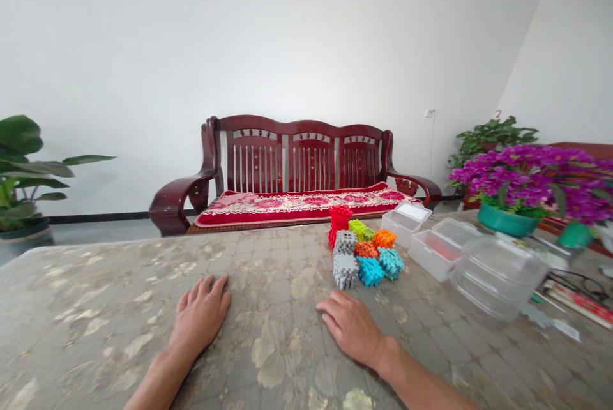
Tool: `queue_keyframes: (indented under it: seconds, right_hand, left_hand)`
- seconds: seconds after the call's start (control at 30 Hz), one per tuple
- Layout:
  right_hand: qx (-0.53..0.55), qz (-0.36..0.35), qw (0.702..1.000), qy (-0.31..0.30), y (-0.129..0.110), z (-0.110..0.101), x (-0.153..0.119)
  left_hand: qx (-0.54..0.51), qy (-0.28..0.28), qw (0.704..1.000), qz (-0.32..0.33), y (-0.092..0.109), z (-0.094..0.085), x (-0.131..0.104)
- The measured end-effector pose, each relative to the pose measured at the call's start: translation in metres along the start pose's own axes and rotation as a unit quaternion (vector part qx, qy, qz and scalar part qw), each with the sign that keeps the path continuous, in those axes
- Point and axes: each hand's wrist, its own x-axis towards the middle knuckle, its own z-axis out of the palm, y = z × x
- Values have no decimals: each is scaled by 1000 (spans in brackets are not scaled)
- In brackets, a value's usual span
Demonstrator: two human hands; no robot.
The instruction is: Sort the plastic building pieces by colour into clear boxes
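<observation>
My left hand (201,311) lies palm down on the patterned tablecloth (272,333), its fingers apart and holding nothing. To the right, my right hand (352,327) also rests on the cloth, thumb and forefinger apart, with no object seen in it. Just beyond it stands a cluster of interlocking plastic pieces: grey stacks (345,271), a taller red stack (340,225), green pieces (360,230), orange pieces (384,239) and blue pieces (391,263). The nearest grey stack is close to my right fingertips. The underside of each hand is hidden.
Translucent plastic boxes (433,255) stand open at the right, with a larger clear container (498,279) beside them. Farther right are purple flowers (541,174) in a green pot (508,220) and glasses (584,288). A wooden bench (306,126) stands past the table's far edge.
</observation>
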Motion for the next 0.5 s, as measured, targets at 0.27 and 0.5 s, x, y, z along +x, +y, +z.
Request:
queue_keyframes:
  seconds: [0.27,0.5]
  right_hand:
    - [-1,5,1000,-4,-2,-2,1]
    - [-1,0,1000,2,-1,-2,0]
  left_hand:
    - [-8,4,1000,-1,1,-3,-1]
    - [-13,0,1000,-5,2,-4,-2]
